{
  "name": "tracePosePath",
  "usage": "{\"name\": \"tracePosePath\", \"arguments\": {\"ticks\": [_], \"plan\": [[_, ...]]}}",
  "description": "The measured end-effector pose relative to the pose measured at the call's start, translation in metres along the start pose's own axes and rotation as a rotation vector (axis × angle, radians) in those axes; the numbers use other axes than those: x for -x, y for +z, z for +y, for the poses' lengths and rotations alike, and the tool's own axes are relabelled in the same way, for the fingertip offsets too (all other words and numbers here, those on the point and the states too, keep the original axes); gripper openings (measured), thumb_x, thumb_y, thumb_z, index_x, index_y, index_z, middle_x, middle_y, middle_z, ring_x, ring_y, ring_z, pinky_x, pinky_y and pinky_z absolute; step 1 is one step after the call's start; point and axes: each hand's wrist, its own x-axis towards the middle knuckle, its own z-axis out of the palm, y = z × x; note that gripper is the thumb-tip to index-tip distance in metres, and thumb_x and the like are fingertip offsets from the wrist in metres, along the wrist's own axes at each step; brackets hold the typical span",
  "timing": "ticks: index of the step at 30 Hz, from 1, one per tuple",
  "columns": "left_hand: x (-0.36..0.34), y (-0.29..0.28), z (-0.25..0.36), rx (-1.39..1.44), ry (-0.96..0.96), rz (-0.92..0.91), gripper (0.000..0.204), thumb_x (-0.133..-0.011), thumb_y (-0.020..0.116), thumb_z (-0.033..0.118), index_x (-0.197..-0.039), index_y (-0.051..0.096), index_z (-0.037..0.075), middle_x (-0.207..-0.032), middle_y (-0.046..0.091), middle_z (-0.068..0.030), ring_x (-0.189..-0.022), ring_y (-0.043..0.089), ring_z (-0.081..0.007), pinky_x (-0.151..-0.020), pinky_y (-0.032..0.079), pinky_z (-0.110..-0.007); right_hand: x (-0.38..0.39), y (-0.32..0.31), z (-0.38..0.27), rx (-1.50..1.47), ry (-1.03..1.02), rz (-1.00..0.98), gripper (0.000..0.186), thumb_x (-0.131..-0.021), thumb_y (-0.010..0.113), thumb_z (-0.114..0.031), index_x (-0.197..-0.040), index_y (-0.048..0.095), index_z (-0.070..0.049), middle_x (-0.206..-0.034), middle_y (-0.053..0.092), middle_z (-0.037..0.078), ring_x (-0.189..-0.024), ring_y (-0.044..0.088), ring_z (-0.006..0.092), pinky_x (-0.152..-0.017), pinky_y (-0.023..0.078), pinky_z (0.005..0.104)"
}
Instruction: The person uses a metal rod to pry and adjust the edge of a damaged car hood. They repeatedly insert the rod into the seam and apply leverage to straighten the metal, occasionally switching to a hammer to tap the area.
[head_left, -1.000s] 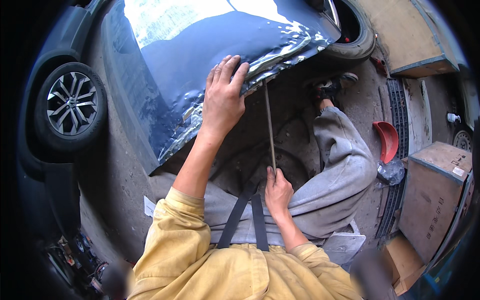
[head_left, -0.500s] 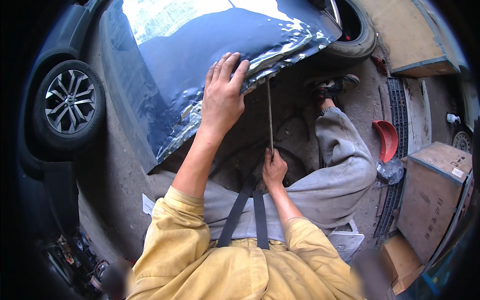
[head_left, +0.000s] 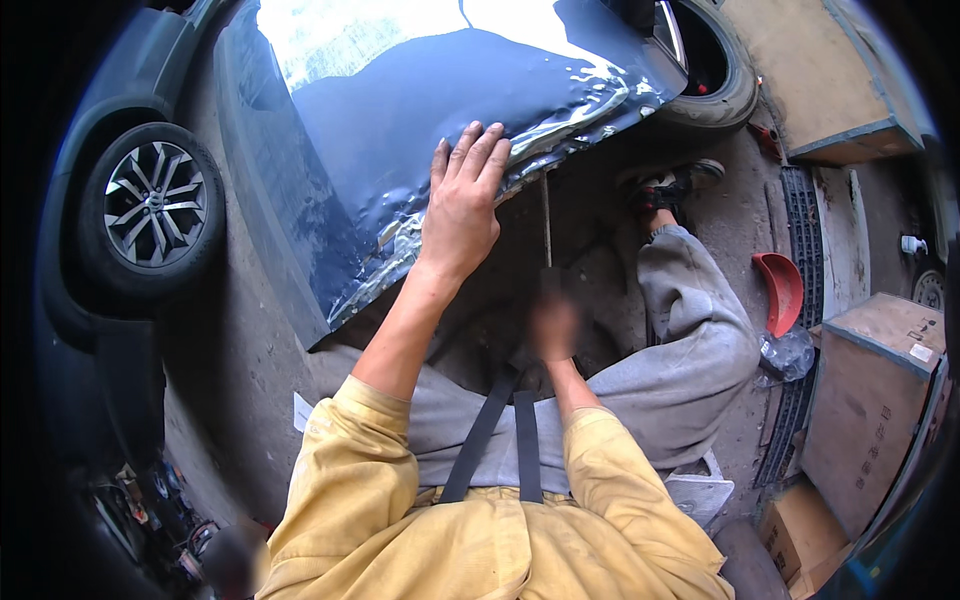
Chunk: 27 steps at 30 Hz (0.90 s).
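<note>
A dark blue, crumpled car body panel [head_left: 380, 120], glossy and creased along its lower right edge, spans the top of the view. My left hand [head_left: 464, 212] lies on it beside the damaged edge, fingers spread slightly and resting on the surface. A thin metal rod [head_left: 546, 215] reaches up beneath that edge; its upper end is hidden. My right hand [head_left: 553, 325] is at the rod's lower part, below the panel, but too blurred to show its fingers.
A car wheel [head_left: 152, 200] is at left. A loose tyre [head_left: 728, 100] lies behind the panel. Wooden crates [head_left: 870, 400], a red curved plastic piece [head_left: 776, 285], crumpled plastic [head_left: 785, 355] and a black slatted strip [head_left: 800, 230] line the right. My grey-trousered legs [head_left: 690, 370] frame the floor [head_left: 250, 370].
My right hand has moved upward, away from my body, with the rod's lower part. My left hand remains on the panel, slightly shifted. The whole view has shifted a little.
</note>
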Motion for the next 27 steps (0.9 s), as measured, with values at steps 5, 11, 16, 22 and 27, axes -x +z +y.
{"name": "tracePosePath", "arguments": {"ticks": [5, 11, 16, 22, 27], "plan": [[0.002, -0.003, 0.0, 0.066, -0.023, -0.025, 0.065, -0.074, 0.053, -0.015, -0.136, 0.055, 0.002, -0.147, 0.051, -0.0119, -0.144, 0.039, -0.0317, -0.119, 0.026, -0.057, -0.017, -0.037, -0.026, 0.072, -0.033, -0.048, 0.031, -0.09, 0.063, -0.016, -0.12, 0.067, -0.006, -0.114, 0.068, 0.017, -0.106, 0.065, 0.0323, -0.098, 0.05, 0.0427], [-0.003, -0.007, 0.005, 0.104, -0.028, -0.048, 0.07, -0.069, 0.05, -0.018, -0.137, 0.054, 0.001, -0.149, 0.05, -0.0139, -0.145, 0.038, -0.0332, -0.119, 0.024, -0.059, -0.017, -0.018, -0.01, 0.042, 0.022, -0.123, 0.035, -0.093, 0.061, -0.02, -0.124, 0.064, -0.005, -0.115, 0.067, 0.017, -0.106, 0.065, 0.033, -0.096, 0.05, 0.0438], [-0.002, -0.011, 0.005, 0.129, -0.047, -0.061, 0.072, -0.068, 0.049, -0.019, -0.137, 0.054, 0.001, -0.148, 0.05, -0.0149, -0.145, 0.038, -0.0337, -0.119, 0.022, -0.06, -0.014, 0.013, 0.002, 0.202, -0.051, -0.154, 0.044, -0.096, 0.057, -0.027, -0.132, 0.057, -0.002, -0.124, 0.063, 0.019, -0.112, 0.062, 0.0329, -0.1, 0.047, 0.0471], [-0.004, -0.01, 0.007, 0.139, -0.034, -0.048, 0.071, -0.069, 0.048, -0.018, -0.136, 0.055, 0.001, -0.148, 0.05, -0.0146, -0.145, 0.038, -0.0339, -0.119, 0.022, -0.06, -0.008, 0.034, 0.009, 0.466, -0.138, -0.128, 0.046, -0.097, 0.056, -0.027, -0.134, 0.055, -0.001, -0.127, 0.061, 0.019, -0.114, 0.061, 0.0327, -0.103, 0.045, 0.0471], [0.0, -0.007, 0.004, 0.132, -0.046, -0.025, 0.066, -0.07, 0.05, -0.016, -0.134, 0.056, 0.001, -0.146, 0.052, -0.0145, -0.143, 0.04, -0.0346, -0.118, 0.024, -0.06, -0.005, 0.008, 0.001, 0.232, -0.059, 0.001, 0.035, -0.096, 0.058, -0.025, -0.124, 0.063, -0.004, -0.116, 0.066, 0.017, -0.104, 0.065, 0.031, -0.094, 0.051, 0.0438]]}}
